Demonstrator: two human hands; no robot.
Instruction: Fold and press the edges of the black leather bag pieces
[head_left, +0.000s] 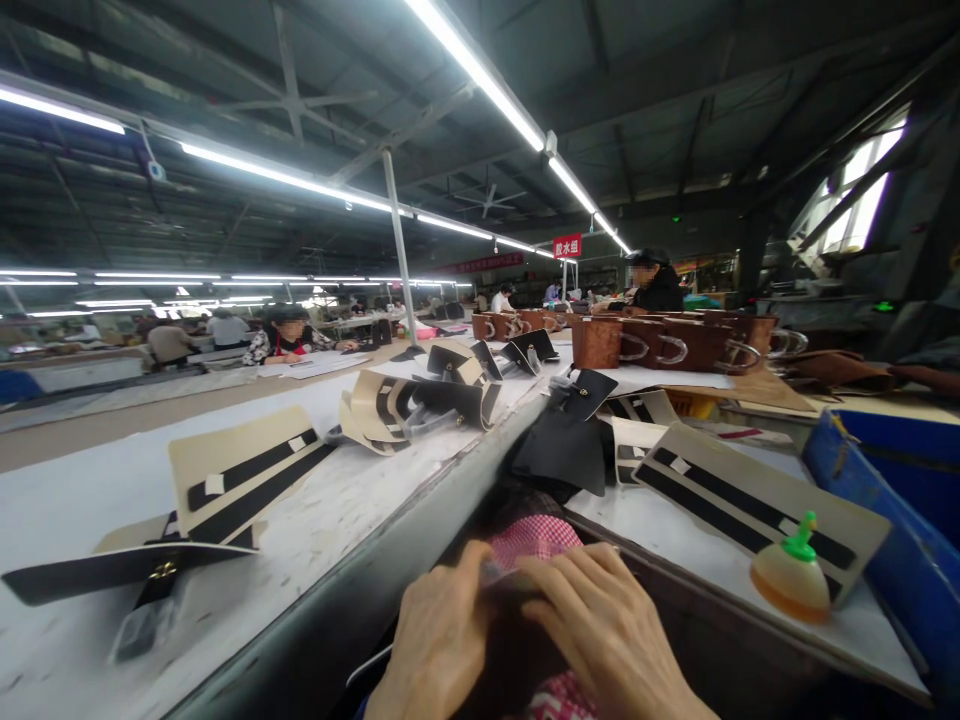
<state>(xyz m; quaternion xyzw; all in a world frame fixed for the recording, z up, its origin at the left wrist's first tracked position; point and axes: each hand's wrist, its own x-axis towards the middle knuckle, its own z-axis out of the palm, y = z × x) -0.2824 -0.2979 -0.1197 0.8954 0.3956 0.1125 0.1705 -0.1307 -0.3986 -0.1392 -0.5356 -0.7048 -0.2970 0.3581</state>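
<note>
Low in front of me, my left hand point(441, 625) and my right hand point(609, 622) are both closed, with fingertips and thumbs close together. Between them is a dark piece point(511, 592), with a bit of clear plastic near the left fingertips. Its shape is mostly hidden by the fingers, so I cannot tell its kind. Behind the hands shows pink-and-white checked cloth point(536, 538). Beyond it, a black leather panel point(562, 452) hangs over the table edge. To the right of my right hand lies a cream panel with black strips point(757, 490).
A glue bottle with a green cap point(791, 580) stands at right, beside a blue bin point(862, 480). On the left white table point(315, 540) lie several cream-and-black bag pieces point(244, 465). Brown bags point(660, 345) stand farther back. Co-workers point(656, 285) sit beyond.
</note>
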